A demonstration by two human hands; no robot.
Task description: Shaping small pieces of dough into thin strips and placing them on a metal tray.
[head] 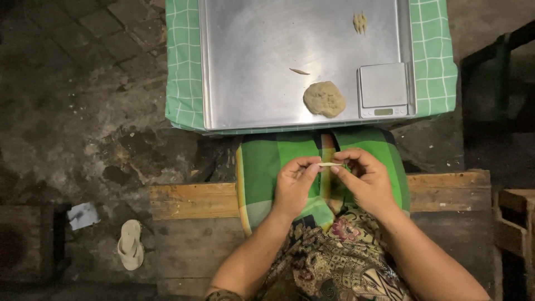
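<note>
- A dark, stained paved floor (83,100) filled the left side of the view.
- A large rectangular shiny metal tray (256,50) lay on a green cloth with a white grid pattern (181,67), just beyond the person's knees.
- A worn wooden plank bench (189,200) ran across under the person, whose lap was covered by a green checked cloth (262,167).
- A small square silver digital scale (383,89) stood in the tray's near right corner.
- The left hand (292,187) and the right hand (365,178) were held close together above the lap, fingertips facing.
- A pale flip-flop sandal (131,243) lay on the floor left of the bench.
- A rounded lump of beige dough (324,99) sat on the tray, just left of the scale.
- A little ridged shaped piece of dough (360,22) lay near the tray's far right edge.
- A thin pale sliver of dough (299,71) lay on the tray above the lump.
- A small thin pale strip of dough (330,164) was pinched between both hands, thumb and forefinger of each closed on one end, well apart from the tray.
</note>
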